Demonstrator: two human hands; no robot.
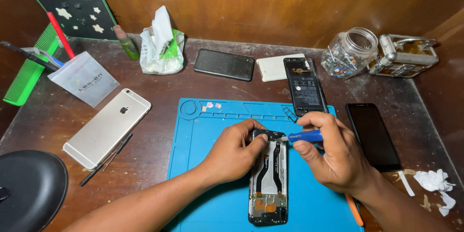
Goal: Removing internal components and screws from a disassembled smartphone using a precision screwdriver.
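The opened phone (268,179) lies on the blue mat (203,164), its long axis running straight away from the person, top end far and bottom end near. The left hand (235,152) has its grip closed over the phone's upper left edge, thumb and fingertips pressing on the frame near the top. The right hand (333,152) sits just right of the phone's top, its grip pinched shut on a blue screwdriver (304,137) that lies nearly level and points left, so the tip meets the phone's top end, just beside the left thumb. Both hands are at that same end; the lower half of the phone is bare and nearer the body. Beyond the right grip a second opened phone (305,86) lies along the same line, and a dark phone (372,135) lies to its right on the desk (159,92). An orange tool (354,211) shows under the right wrist.
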